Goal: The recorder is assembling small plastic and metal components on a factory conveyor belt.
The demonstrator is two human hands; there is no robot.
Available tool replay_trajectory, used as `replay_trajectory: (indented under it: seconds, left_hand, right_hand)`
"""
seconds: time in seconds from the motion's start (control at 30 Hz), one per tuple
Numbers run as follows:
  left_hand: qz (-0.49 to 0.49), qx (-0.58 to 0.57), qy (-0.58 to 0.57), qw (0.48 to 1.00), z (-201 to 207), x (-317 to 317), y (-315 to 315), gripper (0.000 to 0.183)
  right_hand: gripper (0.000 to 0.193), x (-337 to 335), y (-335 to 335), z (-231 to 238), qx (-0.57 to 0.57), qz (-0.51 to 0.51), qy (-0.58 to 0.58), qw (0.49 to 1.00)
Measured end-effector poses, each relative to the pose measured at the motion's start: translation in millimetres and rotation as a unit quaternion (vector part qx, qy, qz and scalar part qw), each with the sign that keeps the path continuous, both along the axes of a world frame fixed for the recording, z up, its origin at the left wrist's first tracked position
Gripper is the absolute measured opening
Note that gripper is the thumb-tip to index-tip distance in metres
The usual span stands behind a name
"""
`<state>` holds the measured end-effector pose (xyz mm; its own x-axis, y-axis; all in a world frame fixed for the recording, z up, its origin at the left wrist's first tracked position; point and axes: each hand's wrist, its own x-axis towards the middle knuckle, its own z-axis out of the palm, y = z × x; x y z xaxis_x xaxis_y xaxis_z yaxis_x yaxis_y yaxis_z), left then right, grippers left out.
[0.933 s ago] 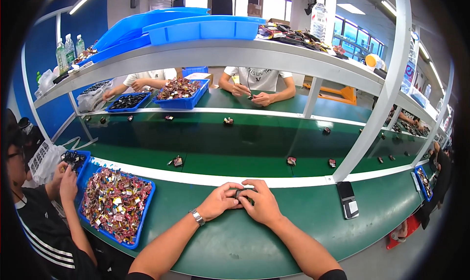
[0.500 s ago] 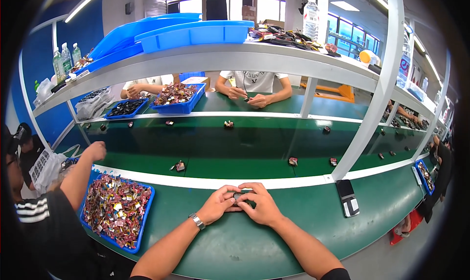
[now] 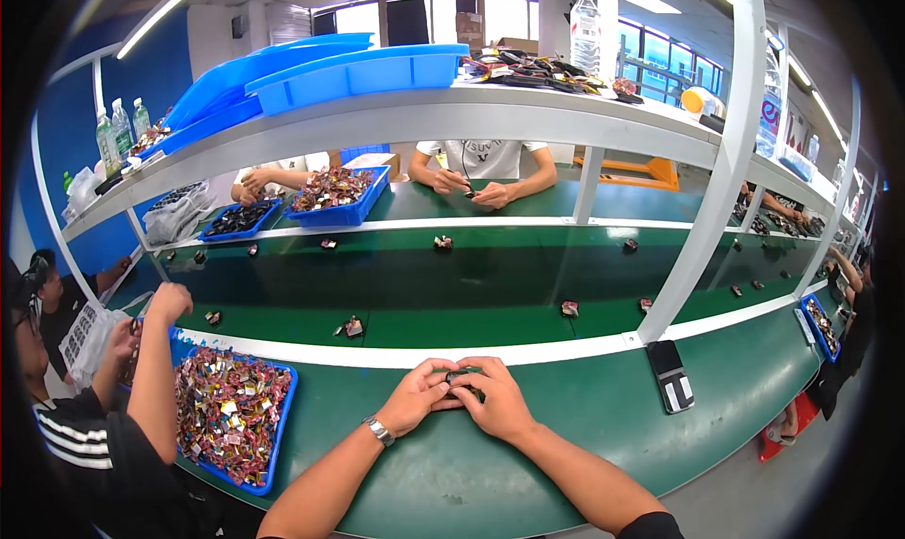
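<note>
1. taking our hands as the clock's centre, with twelve straight ahead, we have the small dark part (image 3: 452,383) right at the middle, between both hands above the near desk (image 3: 594,407).
2. our left hand (image 3: 418,400) comes in from seven o'clock; its fingers are curled nearly closed about the part, the thumb bent in toward it.
3. our right hand (image 3: 495,402) comes in from five o'clock, its fingers likewise bent in and gripping the part's other side; exactly where each tip presses is hidden from us.
4. as for progress, we judge the handling of this one piece to be under way: it is in hand and not yet set down. we cannot tell how much of it is finished, since our fingers cover most of it.
5. at nine o'clock we have a blue tray (image 3: 282,435) heaped with red and yellow pieces (image 3: 231,412), so plenty appears left.
6. on the green belt (image 3: 471,322), loose pieces lie apart, one at ten o'clock (image 3: 353,326) and another at two (image 3: 569,308); whether those are done, we cannot say.
7. at three o'clock a black case (image 3: 669,377) lies on the desk, well apart from our hands.
</note>
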<state>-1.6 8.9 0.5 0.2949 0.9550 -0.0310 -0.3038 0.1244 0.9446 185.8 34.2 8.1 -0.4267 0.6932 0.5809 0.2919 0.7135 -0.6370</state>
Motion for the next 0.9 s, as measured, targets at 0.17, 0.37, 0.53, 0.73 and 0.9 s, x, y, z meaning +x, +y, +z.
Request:
replay_trajectory:
  seconds: [0.17,0.37,0.53,0.73,0.9]
  left_hand:
    - [0.001,0.001,-0.019,1.0,-0.7,0.7,-0.5,0.018]
    - [0.001,-0.009,-0.024,1.0,-5.6,-2.9,-0.2,0.009]
    - [-0.011,-0.004,-0.001,1.0,-9.7,-4.0,1.8,0.011]
    - [0.0,-0.004,-0.016,1.0,1.3,0.8,-2.9,0.023]
    - [-0.007,0.005,-0.024,1.0,2.1,0.3,-2.9,0.028]
  right_hand:
    - [0.013,3.5,2.6,-2.9,-0.037,0.004,0.025,0.999]
    - [0.013,2.2,4.6,-6.8,-0.075,0.019,0.044,0.996]
    - [0.012,2.5,4.1,-5.7,-0.131,0.031,0.055,0.989]
    - [0.012,-0.5,-2.0,-2.2,-0.04,-0.006,0.016,0.999]
    - [0.012,-6.9,-3.0,-8.7,-0.005,-0.049,0.025,0.998]
